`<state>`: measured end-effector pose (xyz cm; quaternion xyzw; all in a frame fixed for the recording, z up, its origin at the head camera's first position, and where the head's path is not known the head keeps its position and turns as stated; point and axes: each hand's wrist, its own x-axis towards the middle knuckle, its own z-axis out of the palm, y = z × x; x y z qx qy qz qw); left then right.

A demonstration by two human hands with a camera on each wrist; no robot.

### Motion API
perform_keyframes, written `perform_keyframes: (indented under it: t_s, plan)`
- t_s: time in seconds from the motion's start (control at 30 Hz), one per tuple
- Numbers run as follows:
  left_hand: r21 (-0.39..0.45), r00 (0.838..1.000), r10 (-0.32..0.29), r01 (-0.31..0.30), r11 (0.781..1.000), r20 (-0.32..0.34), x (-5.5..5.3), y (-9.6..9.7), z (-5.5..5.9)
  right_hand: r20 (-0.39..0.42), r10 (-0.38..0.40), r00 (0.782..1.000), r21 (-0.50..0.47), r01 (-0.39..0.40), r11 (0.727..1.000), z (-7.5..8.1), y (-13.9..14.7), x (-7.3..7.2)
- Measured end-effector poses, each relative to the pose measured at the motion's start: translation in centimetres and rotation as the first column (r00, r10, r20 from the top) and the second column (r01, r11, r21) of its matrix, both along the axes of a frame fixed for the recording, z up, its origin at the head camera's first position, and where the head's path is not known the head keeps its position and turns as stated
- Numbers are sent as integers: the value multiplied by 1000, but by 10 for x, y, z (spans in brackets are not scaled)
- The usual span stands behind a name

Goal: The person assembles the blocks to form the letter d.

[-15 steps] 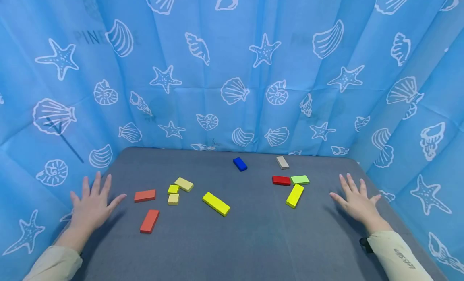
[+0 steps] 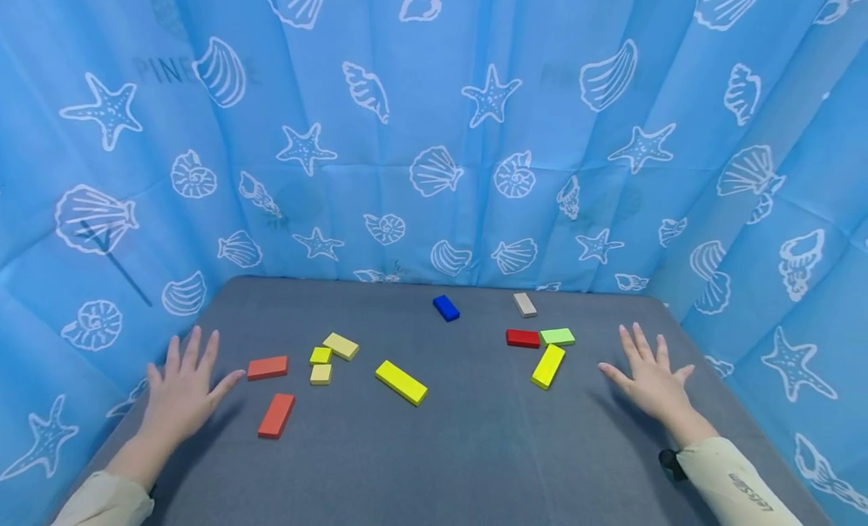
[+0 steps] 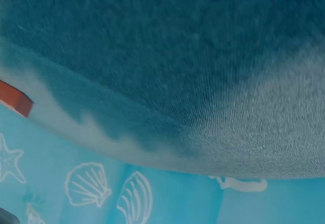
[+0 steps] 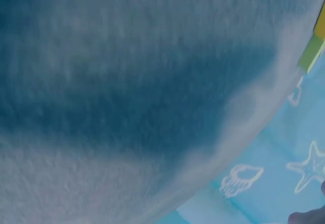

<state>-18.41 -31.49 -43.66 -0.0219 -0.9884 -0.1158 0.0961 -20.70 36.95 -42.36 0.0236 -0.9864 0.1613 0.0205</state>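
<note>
At the left of the head view my left hand (image 2: 181,398) hovers with its fingers spread, holding nothing. Its thumb is nearest to an orange-red block (image 2: 267,368); a second orange-red block (image 2: 276,416) lies closer to me. My right hand (image 2: 652,383) hovers at the right, fingers spread and holding nothing. The long yellow block (image 2: 548,367) is nearest to it, beside a light green block (image 2: 557,337) and a red block (image 2: 523,338). The right wrist view shows fingertips (image 4: 307,217) at its lower right corner and the light green block at its right edge.
On the grey table (image 2: 468,466) lie another long yellow block (image 2: 401,383), a small yellow block (image 2: 321,356), two pale yellow blocks (image 2: 341,346), a blue block (image 2: 446,308) and a beige block (image 2: 525,305). A blue shell-patterned curtain (image 2: 407,134) surrounds the table's back and sides.
Both hands have moved slightly inward, the left to the right and the right to the left. The head view has shifted a little. The blocks lie as before.
</note>
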Motion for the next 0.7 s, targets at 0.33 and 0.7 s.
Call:
perform_keyframes:
  t_s: [0.33,0.7]
  plan:
    - [-22,994,-76,78,997,79,13,10,-9,52,-6,999,-13,6,1000,-3,-24,11]
    - [-10,977,-201,203,979,71,23,42,-5,74,42,996,-43,-39,998,1,-42,16]
